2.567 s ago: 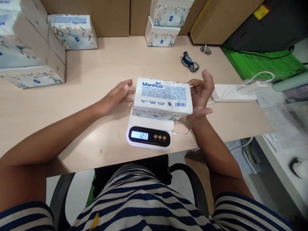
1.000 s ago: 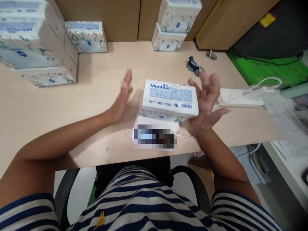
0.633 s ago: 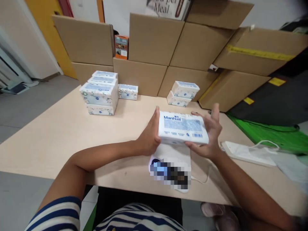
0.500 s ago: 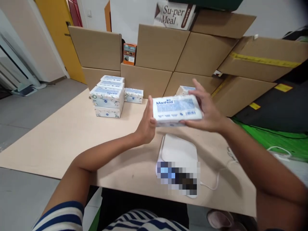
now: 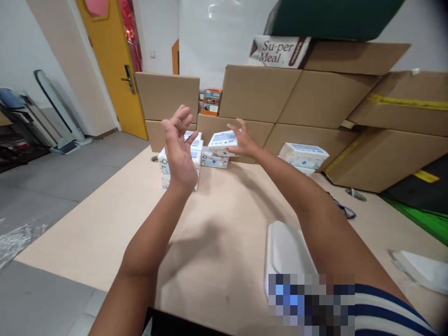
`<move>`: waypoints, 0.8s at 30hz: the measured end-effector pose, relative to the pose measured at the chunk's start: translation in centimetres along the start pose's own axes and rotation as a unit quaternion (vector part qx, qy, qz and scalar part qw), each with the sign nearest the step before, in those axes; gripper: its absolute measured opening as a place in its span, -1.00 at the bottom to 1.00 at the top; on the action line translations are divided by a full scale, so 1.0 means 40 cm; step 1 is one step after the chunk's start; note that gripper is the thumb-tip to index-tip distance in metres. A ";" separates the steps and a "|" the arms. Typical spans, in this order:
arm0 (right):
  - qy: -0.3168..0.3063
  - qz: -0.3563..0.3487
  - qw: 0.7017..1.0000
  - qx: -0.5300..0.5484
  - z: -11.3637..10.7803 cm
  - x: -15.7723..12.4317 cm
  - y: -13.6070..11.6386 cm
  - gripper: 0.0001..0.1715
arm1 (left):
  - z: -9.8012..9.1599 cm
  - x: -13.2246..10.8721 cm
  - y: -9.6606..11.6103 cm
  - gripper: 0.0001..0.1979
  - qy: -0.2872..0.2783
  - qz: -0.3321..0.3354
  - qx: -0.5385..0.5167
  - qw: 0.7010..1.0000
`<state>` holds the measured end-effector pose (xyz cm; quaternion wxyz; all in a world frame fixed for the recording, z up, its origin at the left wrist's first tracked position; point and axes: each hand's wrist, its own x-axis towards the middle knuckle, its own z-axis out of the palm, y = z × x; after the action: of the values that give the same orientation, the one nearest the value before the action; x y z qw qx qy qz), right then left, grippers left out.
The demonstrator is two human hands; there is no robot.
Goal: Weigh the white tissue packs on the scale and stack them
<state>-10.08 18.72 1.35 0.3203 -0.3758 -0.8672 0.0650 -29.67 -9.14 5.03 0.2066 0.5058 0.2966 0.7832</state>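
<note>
My right hand [image 5: 245, 140] grips the right end of a white and blue tissue pack [image 5: 224, 140], which is over another pack [image 5: 214, 160] by the cardboard at the back. Whether the two packs touch is unclear. My left hand [image 5: 180, 149] is raised with fingers apart and nothing in it, in front of a stack of tissue packs [image 5: 164, 163] that it partly hides. A white device [image 5: 287, 247] lies on the table under my right forearm, its front part blurred out.
Cardboard boxes [image 5: 259, 95] line the back of the wooden table [image 5: 115, 210]. More tissue packs [image 5: 304, 156] sit at the back right. Glasses [image 5: 346, 210] and a white object [image 5: 423, 268] lie on the right. A yellow door [image 5: 115, 70] stands at the far left.
The pack has moved away from me and leftward in my right hand. My left hand has let go of it and risen to the left. The view has shifted.
</note>
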 end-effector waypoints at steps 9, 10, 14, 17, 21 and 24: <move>-0.116 0.068 0.991 -0.007 0.084 0.055 0.089 -0.34 | -0.168 0.095 0.016 -0.28 0.103 0.070 -0.008 0.992; -0.121 0.064 0.991 -0.005 0.095 0.059 0.091 -0.39 | -0.162 0.086 0.021 -0.29 0.107 0.082 -0.004 0.991; -0.128 0.053 0.990 0.003 0.131 0.079 0.088 -0.37 | -0.116 0.045 0.042 -0.34 0.098 0.117 0.013 0.988; -0.131 0.050 0.990 0.010 0.150 0.088 0.083 -0.34 | -0.089 0.023 0.048 -0.30 0.076 0.142 0.049 0.986; -0.116 0.051 0.992 0.002 0.168 0.065 0.065 -0.18 | -0.079 0.006 0.049 -0.31 0.078 0.191 0.064 0.976; -0.101 0.050 0.993 -0.031 0.156 0.012 0.054 0.08 | -0.069 0.021 0.039 -0.31 -0.024 0.142 0.121 0.982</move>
<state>-12.78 21.37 -4.06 0.2155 -0.4196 -0.8770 0.0912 -32.58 -10.46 5.79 0.0376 0.5826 0.3091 0.7508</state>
